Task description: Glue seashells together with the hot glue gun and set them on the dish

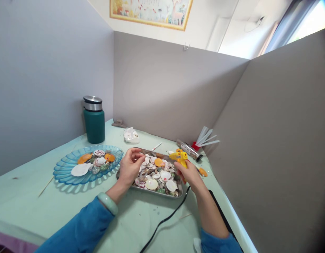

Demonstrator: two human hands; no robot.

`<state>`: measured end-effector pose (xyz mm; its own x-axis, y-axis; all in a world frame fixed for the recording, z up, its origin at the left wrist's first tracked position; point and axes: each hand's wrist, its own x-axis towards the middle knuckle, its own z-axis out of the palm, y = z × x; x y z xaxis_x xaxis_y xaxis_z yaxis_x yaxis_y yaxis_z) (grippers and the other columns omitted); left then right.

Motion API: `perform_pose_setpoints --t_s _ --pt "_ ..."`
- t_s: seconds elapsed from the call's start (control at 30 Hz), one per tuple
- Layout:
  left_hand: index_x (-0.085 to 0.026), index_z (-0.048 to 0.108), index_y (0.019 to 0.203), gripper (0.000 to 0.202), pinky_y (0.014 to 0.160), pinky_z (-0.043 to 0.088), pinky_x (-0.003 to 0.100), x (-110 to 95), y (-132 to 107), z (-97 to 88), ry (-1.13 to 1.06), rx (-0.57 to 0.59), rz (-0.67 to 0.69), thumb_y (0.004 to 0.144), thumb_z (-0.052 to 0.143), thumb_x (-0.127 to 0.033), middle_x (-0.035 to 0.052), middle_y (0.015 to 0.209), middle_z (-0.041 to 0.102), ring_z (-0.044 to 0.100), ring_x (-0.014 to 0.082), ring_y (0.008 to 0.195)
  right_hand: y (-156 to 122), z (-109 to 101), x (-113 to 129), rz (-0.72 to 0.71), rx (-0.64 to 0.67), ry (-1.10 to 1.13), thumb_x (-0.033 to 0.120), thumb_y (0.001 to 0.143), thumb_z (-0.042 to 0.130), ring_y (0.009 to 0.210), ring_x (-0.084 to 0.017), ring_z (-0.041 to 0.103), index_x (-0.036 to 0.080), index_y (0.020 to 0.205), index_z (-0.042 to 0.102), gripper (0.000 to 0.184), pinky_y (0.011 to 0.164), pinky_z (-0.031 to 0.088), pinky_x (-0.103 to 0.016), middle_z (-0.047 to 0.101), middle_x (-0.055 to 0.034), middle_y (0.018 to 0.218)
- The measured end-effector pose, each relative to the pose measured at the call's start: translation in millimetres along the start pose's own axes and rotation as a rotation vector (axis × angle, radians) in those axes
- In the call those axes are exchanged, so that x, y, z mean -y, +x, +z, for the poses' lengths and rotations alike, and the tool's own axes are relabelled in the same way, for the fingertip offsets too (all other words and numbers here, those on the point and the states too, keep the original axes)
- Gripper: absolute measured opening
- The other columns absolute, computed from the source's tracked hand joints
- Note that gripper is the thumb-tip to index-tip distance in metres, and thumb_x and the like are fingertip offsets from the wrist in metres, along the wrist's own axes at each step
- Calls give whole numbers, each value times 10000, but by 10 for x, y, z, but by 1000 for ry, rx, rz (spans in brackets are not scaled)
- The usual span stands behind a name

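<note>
Between your pinched left fingers (136, 152) sits a small, brittle shell (142, 153); hold its edges lightly. Your right hand (192, 174) clenches the stiff, light glue gun (179, 157) by its grip.

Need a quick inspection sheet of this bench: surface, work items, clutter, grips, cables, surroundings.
Surface: table under a pale green cover, with a few specks on it.
Work items: metal tray heaped with shells; blue plate with more shells; yellow glue gun.
Clutter: green flask; glue sticks in a red cup; thin wooden stick; loose orange shell; white packet at the back.
Grips: left hand curled over the tray, cannot tell if it pinches anything; right hand closed on the glue gun.
Cables: black cable runs from the glue gun toward the near edge.
Surroundings: grey partitions on three sides; framed picture above.
</note>
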<state>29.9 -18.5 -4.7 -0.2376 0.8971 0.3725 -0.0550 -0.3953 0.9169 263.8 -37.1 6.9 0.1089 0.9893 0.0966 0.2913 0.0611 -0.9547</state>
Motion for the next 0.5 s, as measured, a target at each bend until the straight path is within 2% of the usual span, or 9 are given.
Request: perform_pose_setpoints --t_s 0.03,0.17,0.27,0.4,0.5 --pt "-177 540 940 319 673 500 304 -3 1 1 -8 4 -6 685 700 -280 10 731 661 629 160 681 -34 14 38 5 5 39 432 764 632 315 -65 379 195 685 491 287 268 284 -184 538 44 509" --pt "-176 509 974 359 677 490 299 5 15 -3 -87 14 -36 682 699 -261 -2 731 653 610 145 674 -174 121 140 1 207 320 459 778 643 370 -54 388 171 711 524 319 320 345 -177 528 42 551" --pt "-177 497 988 386 675 482 294 23 31 -10 -141 14 -50 674 707 -254 -6 737 651 604 139 676 -262 226 152 -19 289 427 438 778 662 367 -49 382 166 722 539 304 348 356 -182 514 50 537" --pt "-178 493 997 404 695 478 295 21 42 -11 -191 16 -60 667 716 -244 -10 749 648 606 138 699 -330 330 163 -46 316 424 421 776 670 351 -44 383 157 624 526 337 350 321 -182 498 44 501" --pt "-184 490 1005 415 710 475 295 9 41 -7 -194 19 -59 664 721 -231 -13 752 651 608 137 710 -342 359 182 -45 298 429 407 775 674 346 -45 386 162 667 538 301 350 298 -180 493 51 491"
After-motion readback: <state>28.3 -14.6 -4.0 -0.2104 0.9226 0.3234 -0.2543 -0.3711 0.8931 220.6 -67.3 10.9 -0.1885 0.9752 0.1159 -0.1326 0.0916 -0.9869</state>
